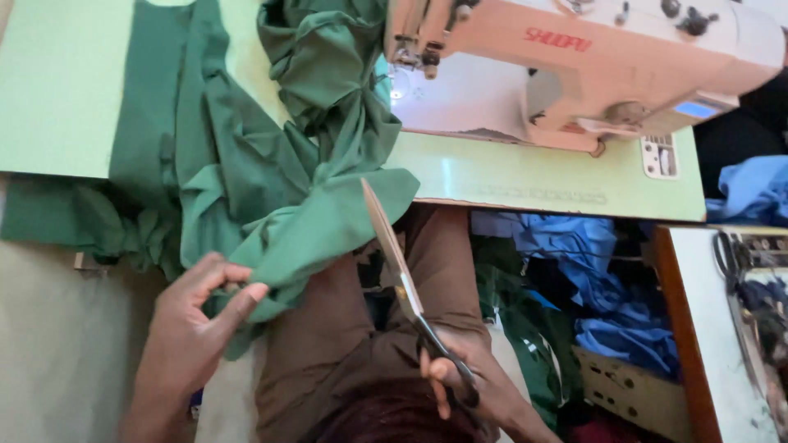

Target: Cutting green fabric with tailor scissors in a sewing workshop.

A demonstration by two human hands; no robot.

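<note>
My left hand [197, 316] pinches the lower edge of a green cloth [246, 172] that drapes from the sewing table over my lap. In my right hand [468, 385] I hold large scissors [398, 262] by their black handles. The long blades point up toward the cloth's hanging corner and look closed together. The blade tip sits just beside the cloth's edge, apart from my left hand.
A cream sewing machine [591, 66] stands on the pale green table [533, 176] at the top right. Blue cloth [591, 279] and more green cloth are piled in a box to the right. Another pair of scissors [726, 258] lies on a side table.
</note>
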